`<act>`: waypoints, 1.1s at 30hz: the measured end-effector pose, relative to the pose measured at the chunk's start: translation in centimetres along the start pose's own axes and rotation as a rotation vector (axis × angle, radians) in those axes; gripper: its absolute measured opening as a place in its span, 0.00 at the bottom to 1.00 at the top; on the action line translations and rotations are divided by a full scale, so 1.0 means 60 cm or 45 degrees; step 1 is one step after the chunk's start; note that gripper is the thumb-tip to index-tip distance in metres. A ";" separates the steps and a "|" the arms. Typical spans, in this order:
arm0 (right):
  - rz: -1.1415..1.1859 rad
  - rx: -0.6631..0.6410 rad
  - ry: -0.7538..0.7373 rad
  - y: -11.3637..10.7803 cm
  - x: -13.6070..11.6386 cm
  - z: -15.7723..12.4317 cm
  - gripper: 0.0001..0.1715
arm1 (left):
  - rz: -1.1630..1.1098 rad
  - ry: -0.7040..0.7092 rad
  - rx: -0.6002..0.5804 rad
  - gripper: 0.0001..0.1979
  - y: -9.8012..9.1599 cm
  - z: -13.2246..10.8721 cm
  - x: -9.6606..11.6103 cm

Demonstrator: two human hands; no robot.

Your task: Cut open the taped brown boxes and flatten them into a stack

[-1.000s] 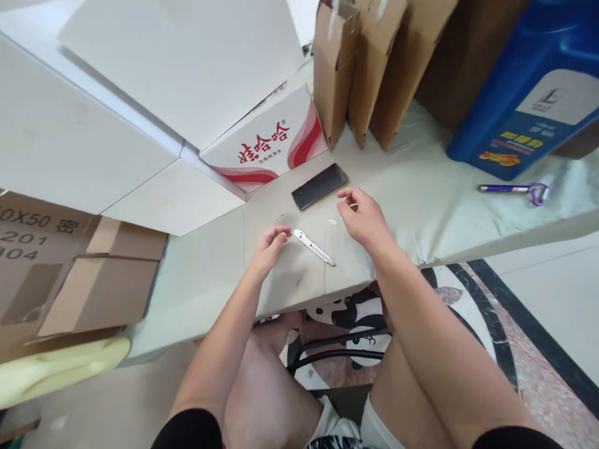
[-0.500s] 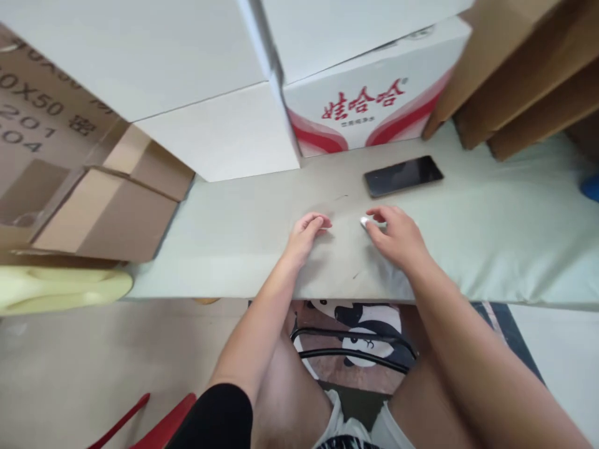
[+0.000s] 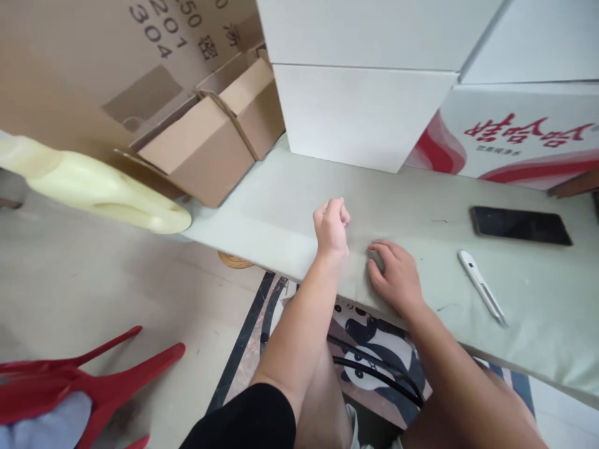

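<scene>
My left hand (image 3: 332,226) is closed in a fist just above the pale green tabletop (image 3: 299,193), with nothing visible in it. To its right, my right hand (image 3: 397,274) rests on the cloth near the front edge, empty, its fingers curved and thumb apart. A white utility knife (image 3: 481,287) lies right of that hand, its blade end toward the lower right. Behind the knife a dark phone (image 3: 520,225) lies flat.
White boxes (image 3: 346,112) stand along the back, one with red lettering (image 3: 524,134). Brown cartons (image 3: 210,143) fill the back left, beside a pale yellow object (image 3: 103,190). A red chair (image 3: 107,386) is at lower left, and a panda mat (image 3: 369,349) lies below the table.
The view has turned left. The white knife, mostly hidden at my right hand before, now lies on the cloth, let go. My left hand has closed into a fist.
</scene>
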State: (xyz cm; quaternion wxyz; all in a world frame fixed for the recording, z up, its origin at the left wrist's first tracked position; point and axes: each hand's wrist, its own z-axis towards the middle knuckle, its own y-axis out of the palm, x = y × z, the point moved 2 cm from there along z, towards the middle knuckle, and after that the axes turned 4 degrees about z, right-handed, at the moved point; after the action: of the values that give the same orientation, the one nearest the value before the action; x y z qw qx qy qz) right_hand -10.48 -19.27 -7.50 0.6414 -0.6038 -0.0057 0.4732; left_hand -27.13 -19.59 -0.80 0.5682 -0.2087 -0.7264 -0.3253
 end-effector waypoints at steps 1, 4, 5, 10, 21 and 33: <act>-0.080 -0.004 -0.019 0.005 -0.003 -0.001 0.15 | -0.043 -0.029 0.025 0.25 -0.013 0.001 0.008; -0.234 -0.006 -0.039 0.013 -0.006 -0.004 0.15 | -0.209 -0.070 0.068 0.25 -0.043 0.004 0.028; -0.257 -0.007 -0.051 0.014 -0.005 -0.005 0.15 | -0.264 -0.075 0.085 0.25 -0.050 0.004 0.033; -0.359 0.040 -0.120 0.017 -0.001 -0.009 0.14 | -0.456 -0.078 0.162 0.26 -0.072 0.004 0.052; -0.354 -0.106 -0.332 -0.002 -0.044 0.125 0.13 | -0.771 -0.151 0.282 0.24 -0.122 0.013 0.065; -0.308 -0.262 -0.842 0.135 -0.387 0.415 0.24 | -1.187 -0.333 0.480 0.21 -0.169 0.041 0.081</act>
State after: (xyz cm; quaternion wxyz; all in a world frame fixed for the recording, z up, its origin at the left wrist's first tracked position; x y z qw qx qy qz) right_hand -42.57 -15.79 6.04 0.5921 -0.4745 -0.3319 0.5605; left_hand -36.94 -25.27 1.11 0.2952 0.2039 -0.8532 -0.3785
